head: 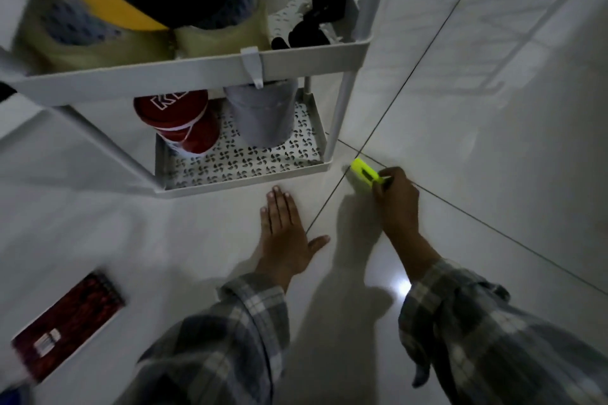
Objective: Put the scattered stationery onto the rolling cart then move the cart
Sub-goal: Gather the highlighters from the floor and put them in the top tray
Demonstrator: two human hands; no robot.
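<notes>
Tiled floor bears cart; red box.

I read only a white "K" on the red roll at the left edge of the lower shelf. The following letters are hidden.

A: Floor: pale glossy tiles, dimly lit.
B: Seams: one dark grout line runs diagonally down from the top edge. A second grout line crosses it and runs out to the right edge.
A: Reflection: a small bright glare spot lies on a tile right of the lower middle.
B: Shadow: a faint barred shadow falls across the upper-right tiles.
</notes>
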